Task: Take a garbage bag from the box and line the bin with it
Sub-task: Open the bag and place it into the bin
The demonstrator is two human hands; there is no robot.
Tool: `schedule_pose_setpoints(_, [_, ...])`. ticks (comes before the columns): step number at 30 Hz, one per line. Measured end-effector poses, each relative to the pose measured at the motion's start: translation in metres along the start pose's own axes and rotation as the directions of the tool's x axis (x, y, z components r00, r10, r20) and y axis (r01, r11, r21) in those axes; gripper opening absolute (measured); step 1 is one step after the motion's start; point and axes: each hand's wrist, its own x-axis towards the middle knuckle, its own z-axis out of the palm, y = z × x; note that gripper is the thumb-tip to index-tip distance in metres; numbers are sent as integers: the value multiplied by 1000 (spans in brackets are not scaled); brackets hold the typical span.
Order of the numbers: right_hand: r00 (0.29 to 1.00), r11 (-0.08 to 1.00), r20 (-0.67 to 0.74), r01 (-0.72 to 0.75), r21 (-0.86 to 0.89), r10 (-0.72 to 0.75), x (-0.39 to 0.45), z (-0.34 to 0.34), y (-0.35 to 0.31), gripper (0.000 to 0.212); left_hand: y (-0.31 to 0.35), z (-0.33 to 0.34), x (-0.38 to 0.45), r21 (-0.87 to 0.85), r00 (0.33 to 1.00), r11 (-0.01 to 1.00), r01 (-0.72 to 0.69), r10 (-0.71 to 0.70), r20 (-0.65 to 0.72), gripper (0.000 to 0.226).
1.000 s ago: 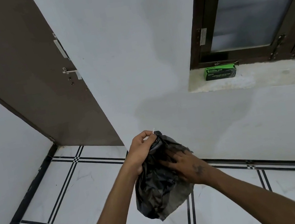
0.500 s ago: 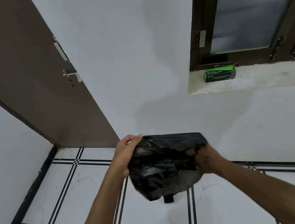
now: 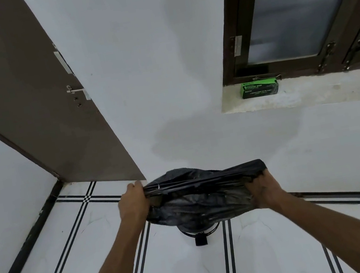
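A black garbage bag (image 3: pixel 199 195) is stretched wide between my two hands, its mouth pulled open. My left hand (image 3: pixel 133 204) grips the bag's left edge and my right hand (image 3: pixel 264 190) grips its right edge. Right below the bag stands the bin (image 3: pixel 199 231), mostly hidden by the bag; only its lower rim and black foot pedal show. The green garbage bag box (image 3: pixel 259 88) lies on the window sill, far up to the right of my hands.
A brown door (image 3: pixel 30 95) stands open at the left against the white wall. The window sill (image 3: pixel 311 96) juts out at the right under a dark-framed window. The floor (image 3: pixel 86 249) is white tile with black lines. My toes show at the bottom edge.
My hands have moved apart and stretched the bag from a bunched lump into a wide open mouth. The bag has come down over the bin, whose base now shows beneath it.
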Motion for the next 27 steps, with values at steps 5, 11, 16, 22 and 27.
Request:
schedule_pose_setpoints(5, [1000, 999, 11, -23, 30, 23, -13, 2, -3, 90, -18, 10, 11, -521, 930, 771, 365, -333, 159, 33])
schedule_pose_setpoints(11, [993, 990, 114, -5, 141, -12, -14, 8, -4, 67, -3, 23, 13, -869, 776, 35, 494, -468, 423, 31])
schedule_pose_setpoints(16, [957, 931, 290, -113, 348, 7, -3, 19, 7, 55, 7, 24, -9, -621, 899, 676, 398, -424, 114, 24])
schedule_pose_setpoints(22, [996, 924, 78, 16, 381, -49, 12, 27, 34, 43, -15, 37, -21, -293, 937, 906, 305, -232, 260, 22])
schedule_pose_setpoints(27, [951, 955, -149, 284, 86, -269, 26, 28, 30, 50, -24, 54, -30, -369, 916, 923, -108, 236, 323, 56])
